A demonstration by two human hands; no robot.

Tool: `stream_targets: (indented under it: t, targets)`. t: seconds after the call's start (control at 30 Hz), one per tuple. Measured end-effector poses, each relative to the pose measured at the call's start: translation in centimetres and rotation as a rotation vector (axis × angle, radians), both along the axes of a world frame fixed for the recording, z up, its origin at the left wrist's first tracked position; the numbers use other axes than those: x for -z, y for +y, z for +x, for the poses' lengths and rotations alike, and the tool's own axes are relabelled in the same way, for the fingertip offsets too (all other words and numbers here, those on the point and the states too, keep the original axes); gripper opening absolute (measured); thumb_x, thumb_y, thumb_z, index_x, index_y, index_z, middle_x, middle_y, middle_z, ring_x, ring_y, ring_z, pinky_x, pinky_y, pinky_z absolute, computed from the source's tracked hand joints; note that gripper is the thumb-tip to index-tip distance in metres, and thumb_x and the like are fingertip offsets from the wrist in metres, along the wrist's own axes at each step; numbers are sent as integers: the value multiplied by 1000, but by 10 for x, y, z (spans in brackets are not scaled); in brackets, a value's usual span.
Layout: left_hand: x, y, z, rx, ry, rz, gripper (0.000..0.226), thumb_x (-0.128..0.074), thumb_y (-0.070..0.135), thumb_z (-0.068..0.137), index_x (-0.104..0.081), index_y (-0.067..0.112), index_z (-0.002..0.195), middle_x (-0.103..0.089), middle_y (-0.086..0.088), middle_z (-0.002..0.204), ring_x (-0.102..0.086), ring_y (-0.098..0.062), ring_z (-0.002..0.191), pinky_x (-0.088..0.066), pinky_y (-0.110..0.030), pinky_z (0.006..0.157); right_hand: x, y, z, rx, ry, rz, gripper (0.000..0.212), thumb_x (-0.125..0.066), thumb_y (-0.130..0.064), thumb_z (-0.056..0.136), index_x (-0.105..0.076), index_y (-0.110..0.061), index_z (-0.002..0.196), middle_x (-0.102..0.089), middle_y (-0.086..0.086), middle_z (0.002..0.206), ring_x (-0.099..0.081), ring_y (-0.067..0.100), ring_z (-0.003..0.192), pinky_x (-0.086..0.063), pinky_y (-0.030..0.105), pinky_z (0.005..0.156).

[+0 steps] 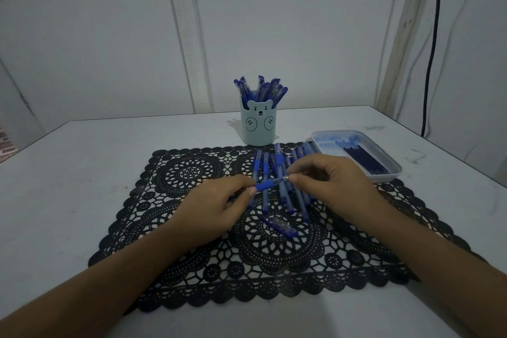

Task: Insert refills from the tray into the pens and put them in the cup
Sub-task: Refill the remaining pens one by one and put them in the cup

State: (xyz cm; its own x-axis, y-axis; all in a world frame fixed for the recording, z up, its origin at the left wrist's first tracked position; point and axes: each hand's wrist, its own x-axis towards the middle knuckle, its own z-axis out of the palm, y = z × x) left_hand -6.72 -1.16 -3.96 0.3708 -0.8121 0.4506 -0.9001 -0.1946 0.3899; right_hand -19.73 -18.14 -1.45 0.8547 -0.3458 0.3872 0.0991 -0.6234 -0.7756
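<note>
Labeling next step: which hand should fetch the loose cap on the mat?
Probably right: the left hand grips the pen, while the right hand only pinches its tip; the cap lies between both.

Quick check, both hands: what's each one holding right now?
Left hand: pinches the pen at its blue grip.
Right hand: pinches the same pen at its metal tip.

- A single view: the head camera peers forward and down over the table (82, 173), wide-angle, lines bowing at the edges.
- Close range: black lace mat (192, 282) fills the lower centre, wall (82, 35) fills the upper half.
</note>
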Motion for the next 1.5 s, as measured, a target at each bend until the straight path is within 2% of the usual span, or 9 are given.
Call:
stream_targets:
  t: [0.3,0.4,0.57,0.67,0.83,0.93,1.1,1.23,1.5]
  targets:
    - [0,0,-2,47,-43,18,39,-31,47,88,-60,26,104,-60,10,72,-52,-8,64,-41,-23,56,2,8,1,5,110,-152,30,-42,-40,91,-55,-26,68,-57,-3,61,-46,3,50,-38,14,51]
    - [-1,0,-2,45,-21,6,39,-32,47,87,-61,27,104,-60,12,72,-53,-7,65,-41,-22,56,2,8,-1,-56,105,-191,6,-54,-30,89,-53,-27,83,-55,-8,65,-49,-1,56,-39,10,53]
    - [0,0,-3,54,-61,22,39,-31,47,87,-61,27,104,-58,13,70,-51,-4,65,-39,-17,55,1,6,-2,-41,122,-235,24,-45,-35,92,-51,-28,69,-57,-4,60,-47,2,50,-39,14,49]
    - [-1,1,-3,59,-38,3,40,-32,47,87,-61,26,104,-59,12,71,-52,-7,65,-40,-20,55,1,4,-3,-100,160,-241,7,-51,-34,90,-52,-31,83,-57,-7,64,-48,0,54,-38,12,52]
    - [-1,0,-3,74,-83,1,36,-35,43,88,-62,24,102,-50,24,66,-48,7,64,-35,-8,55,1,5,-3,-100,140,-224,21,-44,-38,91,-55,-28,76,-54,-8,60,-47,3,52,-37,15,50]
    - [-1,0,-4,73,-78,-2,36,-35,43,88,-62,23,101,-49,23,65,-48,7,63,-35,-8,56,2,3,-3,-135,154,-251,6,-51,-34,90,-51,-28,90,-56,-9,71,-50,-1,61,-39,12,55]
    - [0,1,-4,81,-86,2,36,-35,43,89,-62,23,102,-51,19,65,-48,5,62,-34,-8,54,2,3,-3,-115,149,-224,24,-44,-37,91,-57,-25,76,-53,-9,61,-46,2,54,-38,14,52]
    - [1,0,-3,73,-77,1,37,-34,44,89,-62,24,102,-56,14,68,-50,-2,64,-37,-14,55,3,2,-3,-140,170,-253,7,-52,-34,89,-53,-29,85,-59,-6,72,-51,3,62,-40,14,56]
    - [-1,2,-7,32,-298,-44,27,-40,33,92,-62,21,102,-60,15,78,-41,7,67,-33,-9,57,3,6,-2,-101,174,-252,24,-46,-31,92,-53,-26,70,-49,-9,54,-43,3,50,-35,15,50]
